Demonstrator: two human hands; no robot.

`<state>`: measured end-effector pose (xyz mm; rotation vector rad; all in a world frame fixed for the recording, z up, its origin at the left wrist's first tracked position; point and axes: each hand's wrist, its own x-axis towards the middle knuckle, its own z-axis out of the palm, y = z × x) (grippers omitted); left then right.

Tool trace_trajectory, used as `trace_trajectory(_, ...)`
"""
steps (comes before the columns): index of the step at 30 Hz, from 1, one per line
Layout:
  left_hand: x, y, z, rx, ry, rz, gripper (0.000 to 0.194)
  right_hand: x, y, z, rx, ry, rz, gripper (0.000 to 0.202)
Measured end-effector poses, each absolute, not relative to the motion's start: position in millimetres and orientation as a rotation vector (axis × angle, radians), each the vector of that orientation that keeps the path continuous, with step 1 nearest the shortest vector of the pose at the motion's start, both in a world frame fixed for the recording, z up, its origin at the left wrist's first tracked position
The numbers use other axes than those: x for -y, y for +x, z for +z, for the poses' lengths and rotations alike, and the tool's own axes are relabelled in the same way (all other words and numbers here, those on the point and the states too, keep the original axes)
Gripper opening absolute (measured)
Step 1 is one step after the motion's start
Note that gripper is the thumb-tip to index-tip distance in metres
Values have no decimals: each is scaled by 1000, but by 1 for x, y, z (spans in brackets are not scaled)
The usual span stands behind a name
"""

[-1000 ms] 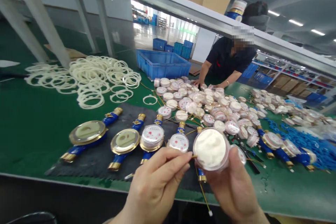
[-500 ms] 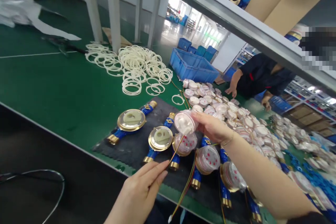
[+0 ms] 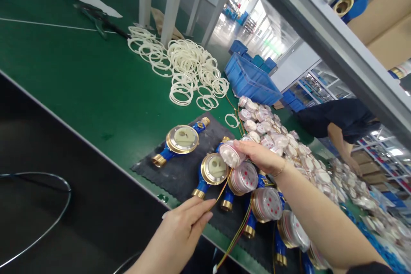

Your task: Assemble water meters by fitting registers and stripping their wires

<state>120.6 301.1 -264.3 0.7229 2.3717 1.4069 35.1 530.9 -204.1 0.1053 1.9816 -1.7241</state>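
Observation:
My right hand grips a round, clear-cased meter register by its edge, tilted above a blue water meter body with a brass rim and pale insert. A thin wire runs down from the register to my left hand, whose fingers are pinched on it. Another open meter body lies to the left on the black mat. To the right, a meter carries a register with red marks, and several similar ones continue the row, partly behind my right forearm.
Pale plastic rings lie heaped on the green tabletop. Registers are piled at the right, beside a blue crate. A metal shelf beam crosses overhead. Across the table, a co-worker's arm reaches down.
The view has swung and tilted, so the bench appears shifted right. The held register has turned, showing more of its side, and sits nearer the open meter body. The co-worker's arms have moved.

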Motion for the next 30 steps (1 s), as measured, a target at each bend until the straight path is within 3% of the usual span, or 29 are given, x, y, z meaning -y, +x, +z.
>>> trace_trajectory(4,-301,120,-267,-2288,739,1434,30,-526,41,-200,-2207,6,-1538,48)
trace_trajectory(12,-301,121,-270,-2165,704,1456,32,-503,62,-203,-2856,-107,-712,62)
trace_trajectory(20,-294,121,-274,-2160,688,1532,31,-488,78,-214,-3088,-107,-494,60)
trace_trajectory(30,-291,118,-278,-2132,693,1489,30,-478,92,-224,-3217,-189,-170,74)
